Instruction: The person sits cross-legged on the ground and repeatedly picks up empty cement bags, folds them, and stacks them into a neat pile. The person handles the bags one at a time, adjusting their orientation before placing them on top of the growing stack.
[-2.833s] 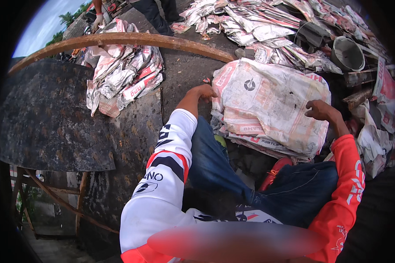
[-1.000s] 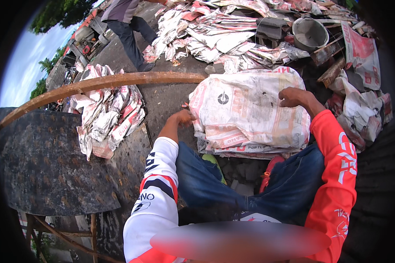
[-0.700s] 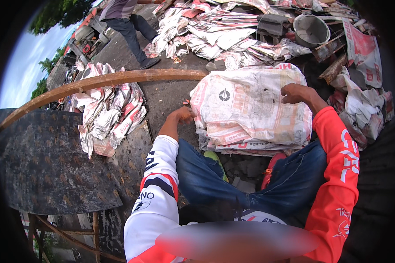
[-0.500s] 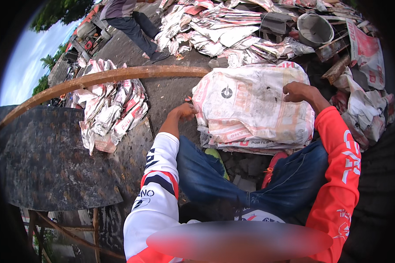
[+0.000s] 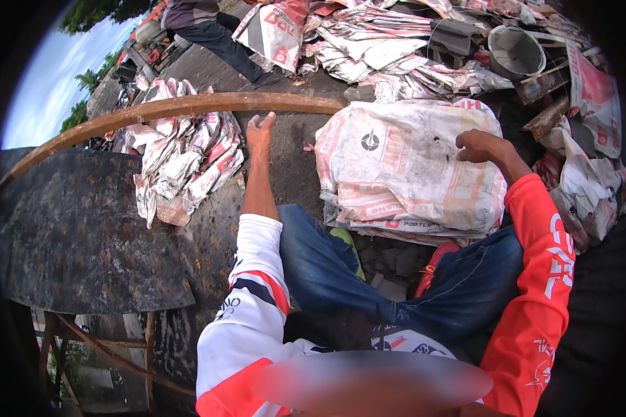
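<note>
A stack of flattened cement sacks, white with red print, lies in front of my knees. Over the right part of the top sack is my right hand, its fingers bent and apart with nothing visible between them; whether it touches the sack I cannot tell. My left hand is stretched forward, left of the stack, with its fingers apart and holding nothing. It is nearest to a curved brown wooden beam and a heap of crumpled sacks.
A dark sheet-topped table stands at the left. At the far side a person stands by a large sack pile. A grey bucket, wood pieces and loose sacks lie at the right.
My left hand has moved from the stack's left edge forward and left, toward the beam. My right hand stays over the stack. A sack now hangs upright beside the far person.
</note>
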`<action>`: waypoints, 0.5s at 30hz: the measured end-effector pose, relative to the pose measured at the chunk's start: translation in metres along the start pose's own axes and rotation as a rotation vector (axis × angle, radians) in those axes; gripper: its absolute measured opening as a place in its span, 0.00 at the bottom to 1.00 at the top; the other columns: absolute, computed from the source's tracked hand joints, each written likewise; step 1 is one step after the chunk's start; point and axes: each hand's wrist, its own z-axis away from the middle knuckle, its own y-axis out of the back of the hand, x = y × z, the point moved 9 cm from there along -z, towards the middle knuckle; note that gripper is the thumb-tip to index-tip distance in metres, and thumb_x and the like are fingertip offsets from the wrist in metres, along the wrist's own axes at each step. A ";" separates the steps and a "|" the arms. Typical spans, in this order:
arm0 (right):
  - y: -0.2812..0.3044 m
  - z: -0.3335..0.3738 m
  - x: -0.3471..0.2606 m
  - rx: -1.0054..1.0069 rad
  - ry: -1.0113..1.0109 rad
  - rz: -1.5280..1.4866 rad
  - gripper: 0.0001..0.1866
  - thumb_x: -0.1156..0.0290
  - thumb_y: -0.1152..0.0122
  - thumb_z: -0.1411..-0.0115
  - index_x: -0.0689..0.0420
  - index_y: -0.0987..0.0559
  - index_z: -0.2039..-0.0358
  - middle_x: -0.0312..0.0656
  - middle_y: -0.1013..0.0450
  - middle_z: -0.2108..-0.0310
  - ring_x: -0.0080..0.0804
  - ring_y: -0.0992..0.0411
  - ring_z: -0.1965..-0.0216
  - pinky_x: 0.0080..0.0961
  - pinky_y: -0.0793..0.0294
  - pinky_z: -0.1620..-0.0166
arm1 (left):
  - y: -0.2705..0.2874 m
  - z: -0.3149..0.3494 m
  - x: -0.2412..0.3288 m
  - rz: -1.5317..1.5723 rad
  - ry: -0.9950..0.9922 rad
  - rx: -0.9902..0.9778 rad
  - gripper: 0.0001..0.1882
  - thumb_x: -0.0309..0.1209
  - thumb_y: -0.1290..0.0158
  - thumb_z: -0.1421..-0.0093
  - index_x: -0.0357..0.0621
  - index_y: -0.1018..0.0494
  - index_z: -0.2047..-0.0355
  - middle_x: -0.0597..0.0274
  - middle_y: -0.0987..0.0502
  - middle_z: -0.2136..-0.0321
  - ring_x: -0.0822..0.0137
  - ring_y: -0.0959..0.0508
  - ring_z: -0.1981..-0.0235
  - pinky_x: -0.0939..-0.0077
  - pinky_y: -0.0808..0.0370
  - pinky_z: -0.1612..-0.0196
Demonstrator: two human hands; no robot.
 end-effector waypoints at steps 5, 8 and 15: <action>0.001 -0.001 -0.001 0.027 0.016 -0.009 0.23 0.60 0.37 0.42 0.63 0.23 0.51 0.55 0.24 0.54 0.51 0.27 0.51 0.40 0.29 0.49 | 0.053 -0.016 0.012 0.173 -0.029 0.174 0.47 0.47 0.38 0.45 0.17 0.44 0.40 0.33 0.30 0.46 0.51 0.28 0.44 0.65 0.35 0.41; 0.003 -0.004 -0.003 0.099 0.058 -0.020 0.21 0.60 0.38 0.43 0.62 0.22 0.55 0.54 0.24 0.58 0.52 0.25 0.54 0.41 0.28 0.52 | 0.073 -0.018 0.026 0.166 -0.091 0.257 0.48 0.47 0.37 0.45 0.15 0.45 0.41 0.34 0.30 0.46 0.53 0.28 0.45 0.67 0.35 0.41; 0.003 -0.005 -0.019 0.068 0.081 -0.039 0.20 0.60 0.38 0.43 0.62 0.22 0.56 0.54 0.24 0.58 0.52 0.26 0.54 0.42 0.27 0.52 | 0.072 -0.046 0.084 -0.061 -0.272 0.185 0.54 0.51 0.32 0.53 0.20 0.44 0.39 0.31 0.36 0.42 0.48 0.33 0.40 0.61 0.37 0.38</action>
